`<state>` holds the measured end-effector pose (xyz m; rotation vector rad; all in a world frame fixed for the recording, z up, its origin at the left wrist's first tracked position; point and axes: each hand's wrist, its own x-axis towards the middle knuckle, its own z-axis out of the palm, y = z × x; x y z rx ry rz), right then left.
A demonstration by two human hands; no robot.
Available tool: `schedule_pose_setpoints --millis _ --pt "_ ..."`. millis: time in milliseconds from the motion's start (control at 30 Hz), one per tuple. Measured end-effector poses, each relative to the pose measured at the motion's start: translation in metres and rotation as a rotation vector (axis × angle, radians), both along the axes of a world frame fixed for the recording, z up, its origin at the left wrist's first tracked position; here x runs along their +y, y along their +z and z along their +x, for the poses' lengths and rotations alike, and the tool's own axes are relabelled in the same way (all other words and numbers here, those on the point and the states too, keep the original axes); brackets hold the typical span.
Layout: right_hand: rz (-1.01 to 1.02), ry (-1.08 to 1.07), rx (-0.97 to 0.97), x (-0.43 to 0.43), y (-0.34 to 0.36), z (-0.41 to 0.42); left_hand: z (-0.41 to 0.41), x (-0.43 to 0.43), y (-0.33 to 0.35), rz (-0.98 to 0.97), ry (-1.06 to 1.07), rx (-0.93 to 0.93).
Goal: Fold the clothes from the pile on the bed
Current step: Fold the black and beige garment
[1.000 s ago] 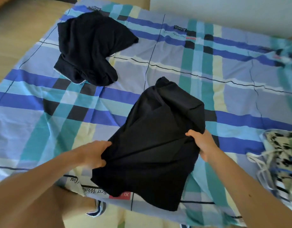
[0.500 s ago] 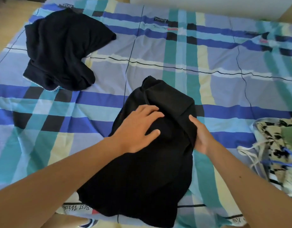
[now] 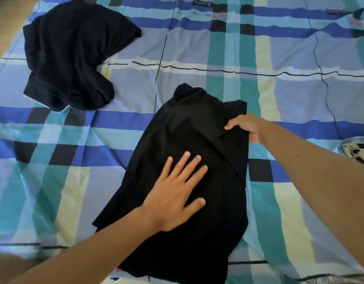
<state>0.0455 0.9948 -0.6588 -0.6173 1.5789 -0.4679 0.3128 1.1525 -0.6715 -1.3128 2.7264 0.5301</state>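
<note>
While left hand (image 3: 177,193) lies flat, fingers spread, pinning black garment (image 3: 187,124) against plaid sheet (image 3: 279,95) mid-bed, right hand (image 3: 245,127) pinches its right edge; likely to draw flap inward. Second dark garment (image 3: 70,54) far left, crumpled.

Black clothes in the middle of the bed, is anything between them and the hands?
No. The left hand lies flat right on the black garment, and the right hand grips its right edge. Nothing visible sits between them.
</note>
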Motion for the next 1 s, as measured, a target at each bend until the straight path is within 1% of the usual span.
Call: schedule_pose_setpoints --millis 67,167,233,333,367,433,500,567,667,733,800,867,933,1000 --pt "-0.098 0.003 0.02 -0.003 0.014 0.005 0.003 0.011 -0.01 0.106 -0.066 -0.068" --pt "-0.257 0.029 0.047 0.008 0.042 0.02 0.006 0.014 -0.017 0.11 -0.07 -0.14" --pt "-0.372 0.065 0.098 0.022 0.062 0.031 0.006 0.015 -0.006 0.112 -0.056 -0.126" --pt "-0.569 0.173 0.222 0.053 0.09 0.049 0.019 0.029 0.028 0.079 -0.044 0.011" --pt "-0.627 0.211 0.272 0.067 0.098 0.054 0.025 0.041 0.046 0.063 -0.078 0.085" --pt "-0.758 0.362 0.351 0.102 0.109 0.066 0.036 0.07 0.086 -0.013 -0.221 0.241" --pt "-0.933 0.563 0.368 0.14 0.113 0.081 0.045 0.095 0.124 -0.168 -0.306 0.372" --pt "-1.037 0.771 0.382 0.178 0.103 0.094 0.053 0.105 0.156 -0.321 -0.255 0.459" --pt "-1.12 1.055 0.564 0.23 0.078 0.107 0.06 0.095 0.181 -0.466 -0.049 0.569" --pt "-1.134 1.071 0.6 0.26 0.061 0.11 0.057 0.084 0.182 -0.498 0.073 0.595" --pt "-1.125 1.052 0.621 0.287 0.047 0.112 0.05 0.08 0.171 -0.488 0.122 0.572" --pt "-1.092 1.088 0.702 0.306 0.029 0.114 0.04 0.075 0.15 -0.439 0.116 0.491" --pt "-1.022 1.171 0.805 0.322 0.013 0.114 0.031 0.075 0.12 -0.345 0.073 0.323" --pt "-0.949 1.233 0.876 0.334 0.002 0.111 0.029 0.079 0.085 -0.219 0.04 0.09"
